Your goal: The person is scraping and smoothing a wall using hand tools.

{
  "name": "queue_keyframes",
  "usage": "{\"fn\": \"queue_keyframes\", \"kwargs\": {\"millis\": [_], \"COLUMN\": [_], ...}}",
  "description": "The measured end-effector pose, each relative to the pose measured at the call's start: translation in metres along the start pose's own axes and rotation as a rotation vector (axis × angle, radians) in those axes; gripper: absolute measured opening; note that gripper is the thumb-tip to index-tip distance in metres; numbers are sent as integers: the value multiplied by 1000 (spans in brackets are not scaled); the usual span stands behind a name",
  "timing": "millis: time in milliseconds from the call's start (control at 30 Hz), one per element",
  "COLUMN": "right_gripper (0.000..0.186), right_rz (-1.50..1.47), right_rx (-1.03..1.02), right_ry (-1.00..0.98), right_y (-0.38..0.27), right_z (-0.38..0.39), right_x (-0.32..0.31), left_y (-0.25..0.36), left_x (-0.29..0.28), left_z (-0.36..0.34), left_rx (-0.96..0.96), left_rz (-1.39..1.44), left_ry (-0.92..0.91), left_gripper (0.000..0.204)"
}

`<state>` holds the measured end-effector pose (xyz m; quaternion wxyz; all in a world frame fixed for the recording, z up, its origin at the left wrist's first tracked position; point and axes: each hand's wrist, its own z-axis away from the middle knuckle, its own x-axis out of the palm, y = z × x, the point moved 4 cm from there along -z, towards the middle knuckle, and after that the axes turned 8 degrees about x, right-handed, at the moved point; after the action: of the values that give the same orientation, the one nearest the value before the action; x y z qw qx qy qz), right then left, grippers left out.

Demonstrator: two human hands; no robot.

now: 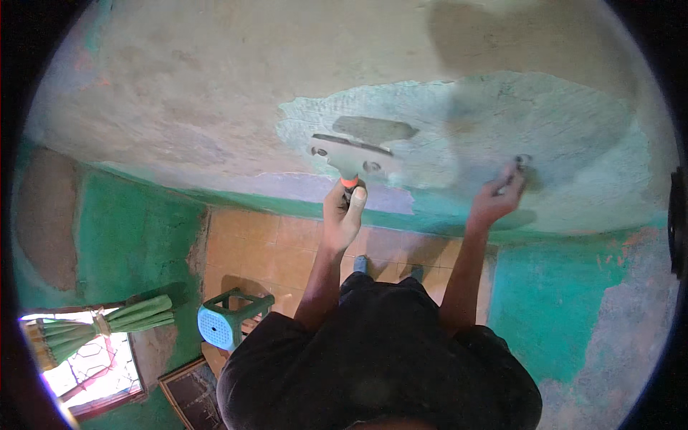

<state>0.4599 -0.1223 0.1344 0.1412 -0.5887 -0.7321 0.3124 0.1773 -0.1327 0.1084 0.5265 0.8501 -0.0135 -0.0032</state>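
Observation:
Before me is a wall (215, 122) with a grey-beige coat around a large pale green patch (430, 100). My left hand (342, 215) is closed round the handle of a wide putty knife (351, 159), which has a red collar and a dark strip along its blade edge. The blade is in front of the lower left part of the patch, with its shadow just above; whether it touches the wall I cannot tell. My right hand (499, 197) is raised at the patch's lower right, fingers pinched at a small dark thing (524, 159), too blurred to name.
Orange floor tiles (244, 244) lie below, with my feet on them. To the left are a blue and green plastic stool (221, 326), a framed picture (192, 394) and a barred window (93, 365) with a tied green curtain (136, 322). Green side walls (545, 308) close in.

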Motion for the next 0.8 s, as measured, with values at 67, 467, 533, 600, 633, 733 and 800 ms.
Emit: {"fn": "queue_keyframes", "kwargs": {"millis": [67, 467, 533, 600, 633, 733, 800], "right_gripper": [18, 8, 9, 8, 8, 7, 7], "right_rz": [-13, -119, -119, -158, -157, -157, -214], "right_rx": [58, 107, 177, 222, 223, 172, 107], "right_ry": [57, -91, -29, 4, 3, -219, -165], "right_y": [-10, 8, 5, 1, 0, -7, -6], "right_z": [-28, -1, -21, -32, -29, -10, 6], "right_x": [-10, -8, -15, -17, -18, -8, 0], "left_y": [-1, 1, 1, 2, 1, -4, -5], "left_x": [7, 39, 42, 45, 48, 50, 50], "left_z": [7, 7, 7, 7, 7, 5, 8], "left_rx": [-8, -63, -86, -111, -139, -175, -184], "left_rz": [5, 205, 175, 144, 161, 175, 171], "left_ry": [12, 1, 12, 21, 19, -1, -21], "left_gripper": [41, 40, 41, 42, 42, 42, 42]}}
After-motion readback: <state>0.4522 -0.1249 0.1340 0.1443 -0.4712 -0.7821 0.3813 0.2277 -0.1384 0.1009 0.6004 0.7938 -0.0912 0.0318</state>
